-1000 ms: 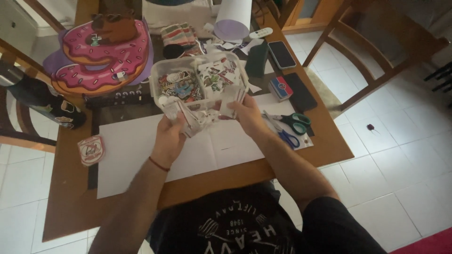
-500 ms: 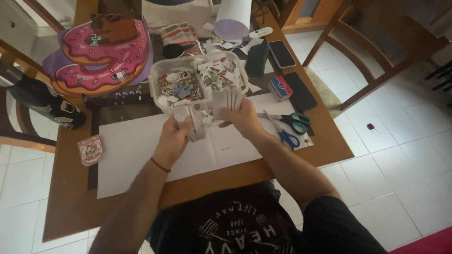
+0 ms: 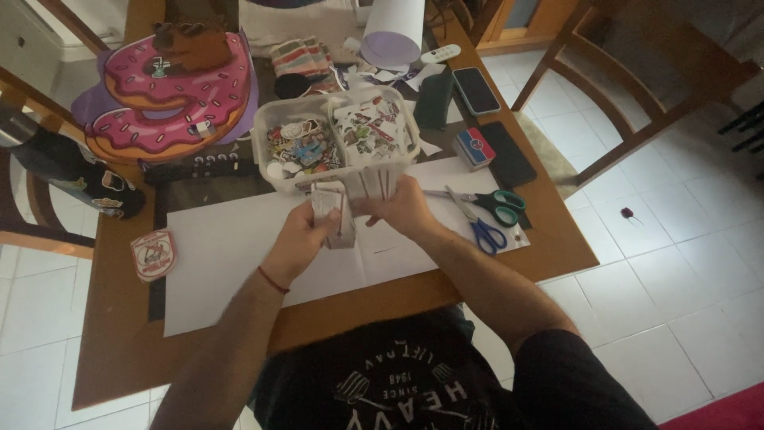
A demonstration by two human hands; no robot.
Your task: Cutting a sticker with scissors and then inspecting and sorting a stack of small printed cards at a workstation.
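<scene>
both hands now drawn closer than 1 second ago: left hand (image 3: 298, 235) and right hand (image 3: 398, 209) grasping a small stack of white paper cutouts (image 3: 334, 213), squared upright just before the clear plastic 2-compartment box (image 3: 338, 142).

The room is a bit dim, with soft light and weak shadows. The white paper (image 3: 239, 255) and the pale floor tiles (image 3: 684, 263) look brightest. The top right of the frame is dark. Things look bent near the edges. Small details look a little fuzzy.
</scene>
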